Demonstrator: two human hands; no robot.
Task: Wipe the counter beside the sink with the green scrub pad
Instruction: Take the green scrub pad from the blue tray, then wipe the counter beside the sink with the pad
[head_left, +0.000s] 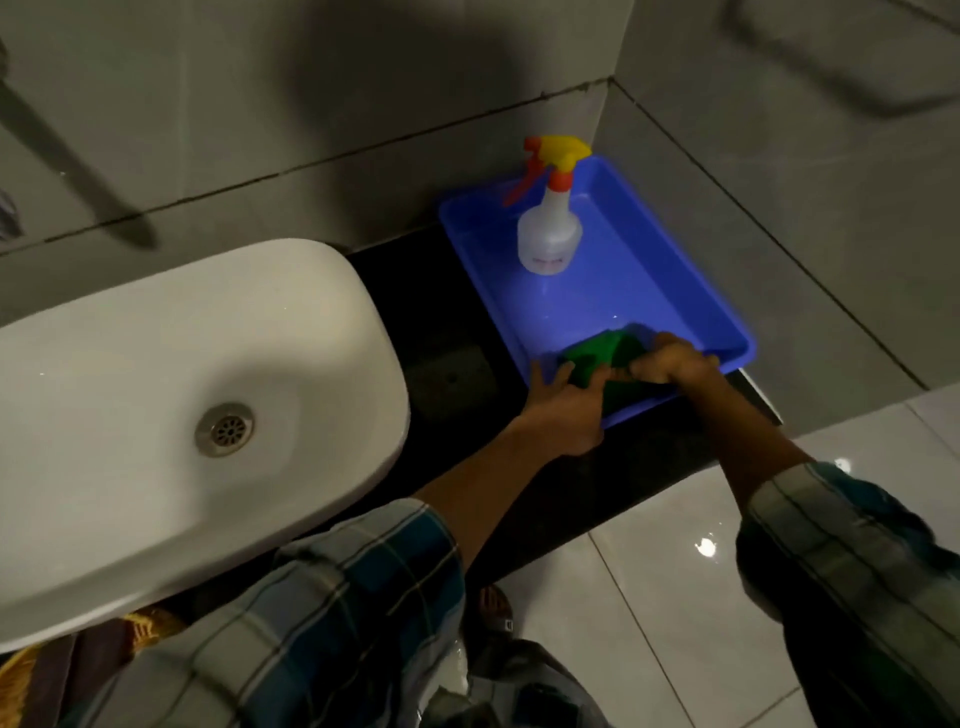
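The green scrub pad (597, 356) lies in the near corner of a blue plastic tray (675, 291) on the dark counter (441, 332) to the right of the white sink (171, 395). My left hand (563, 410) rests on the tray's near rim, and its fingers touch the pad's left side. From the right, my right hand (670, 364) has its fingers curled onto the pad. Part of the pad is hidden under both hands.
A white spray bottle (549, 234) with a yellow and orange trigger stands at the far end of the tray. Grey tiled walls close the corner behind and to the right. The glossy white floor (675, 597) lies below the counter edge.
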